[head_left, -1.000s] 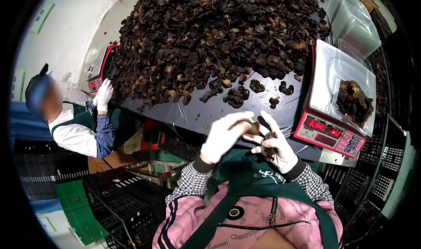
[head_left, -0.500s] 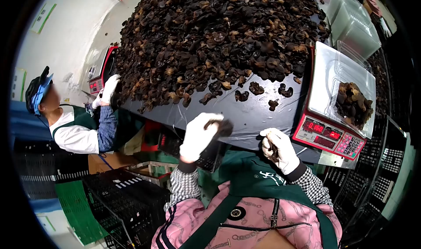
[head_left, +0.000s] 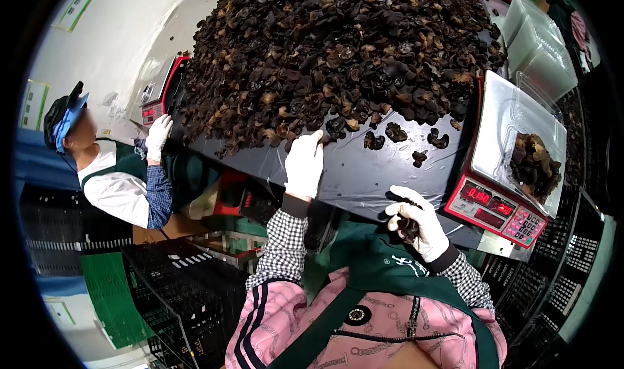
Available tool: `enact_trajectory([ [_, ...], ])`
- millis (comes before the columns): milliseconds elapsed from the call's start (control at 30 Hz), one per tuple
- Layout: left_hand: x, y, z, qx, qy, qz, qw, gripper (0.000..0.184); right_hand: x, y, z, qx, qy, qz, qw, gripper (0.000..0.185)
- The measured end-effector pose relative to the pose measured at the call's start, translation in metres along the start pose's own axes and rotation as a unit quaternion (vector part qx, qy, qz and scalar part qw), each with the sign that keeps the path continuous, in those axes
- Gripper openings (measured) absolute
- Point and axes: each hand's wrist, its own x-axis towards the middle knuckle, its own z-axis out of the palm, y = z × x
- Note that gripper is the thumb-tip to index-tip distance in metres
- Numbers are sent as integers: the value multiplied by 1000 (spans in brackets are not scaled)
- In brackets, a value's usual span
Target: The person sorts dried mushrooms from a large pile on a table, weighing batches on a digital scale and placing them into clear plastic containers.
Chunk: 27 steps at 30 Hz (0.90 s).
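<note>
My left hand (head_left: 304,165), in a white glove, reaches to the near edge of a big heap of dark wood ear mushrooms (head_left: 338,50). Its fingers are stretched forward, close to a shiny black wood ear (head_left: 335,128); nothing shows held in it, though the undersides of the fingers are hidden. Close to my apron, my right hand (head_left: 422,227), gloved too, is curled round a dark brown wood ear (head_left: 407,229), its index finger lifted away. Several loose pieces, one of them a small wood ear (head_left: 420,158), lie on the dark plastic-covered table (head_left: 364,174).
Right of my hands, a red digital scale (head_left: 497,203) carries a clear plastic box (head_left: 520,167) with wood ears inside. Clear boxes (head_left: 536,50) stand stacked behind. At left, a co-worker (head_left: 120,174) in white gloves stands near another scale (head_left: 153,109). Black crates (head_left: 175,297) stand below.
My left hand has moved forward to the heap's edge; the dark piece it held is no longer visible in it. My right hand's fingers have spread somewhat, showing more of the wood ear.
</note>
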Motion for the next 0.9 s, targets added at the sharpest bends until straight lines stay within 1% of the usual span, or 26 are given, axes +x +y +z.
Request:
enact_trajectory([
  [33,4,17,-5,-18,47,3,999,23,0,-1,-3,-9,-19,-10,1000,51],
  [67,4,32,-11,-68,66,-6,995,20,0,-1,-5,-18,-37,-18,999,59],
  [133,-4,71,-33,-187,-5,-25,982,19,-1,-3,5,16,-28,-22,999,63],
  [200,-14,100,-48,-201,-130,21,971,22,4,-2,14,53,-47,-42,997,59],
  [233,-14,111,-56,-250,-202,-17,947,22,6,0,16,72,-56,-50,995,57],
  [267,-14,118,-60,-298,-271,-54,914,23,8,1,12,59,-68,-41,995,52],
  [300,-11,107,-48,-238,-172,71,953,26,12,4,1,47,-78,-32,995,47],
  [333,-4,97,-35,-207,-104,37,972,31,16,7,-6,36,-88,-26,995,42],
  [367,10,82,-21,-162,-8,45,986,35,19,10,-6,27,-90,-51,994,24],
  [400,23,67,-8,-116,88,53,988,38,17,9,-4,28,-85,-43,995,21],
  [433,32,52,6,-116,79,2,990,41,13,5,-2,28,-80,-36,996,18],
  [500,41,43,5,-141,-49,-118,982,46,11,2,-2,12,-64,-25,998,13],
  [533,41,35,12,-113,-6,-70,991,39,11,4,-5,2,-51,-32,998,13],
  [600,31,39,6,-127,79,6,989,29,13,7,-10,-14,-23,-48,998,13],
  [633,26,52,-2,-148,95,-3,984,19,12,7,-5,12,-30,-54,998,16],
  [667,18,81,-27,-304,13,-123,945,17,13,7,-3,9,-22,-52,998,18],
  [700,7,81,-23,-284,27,-34,958,18,14,6,-1,6,-14,-50,999,21],
  [733,-3,93,-33,-316,-76,-46,944,21,15,7,1,2,-6,-47,999,23],
  [767,-9,109,-44,-347,-173,-72,919,21,16,8,2,-1,-23,-57,998,31],
  [800,-15,119,-44,-325,-188,12,927,23,15,4,10,-12,-50,-76,996,35],
  [867,-28,124,-23,-375,-170,98,906,23,12,4,14,-2,-5,-62,998,34],
  [900,-18,132,-25,-382,-138,86,910,25,17,5,6,1,7,-28,1000,27],
])
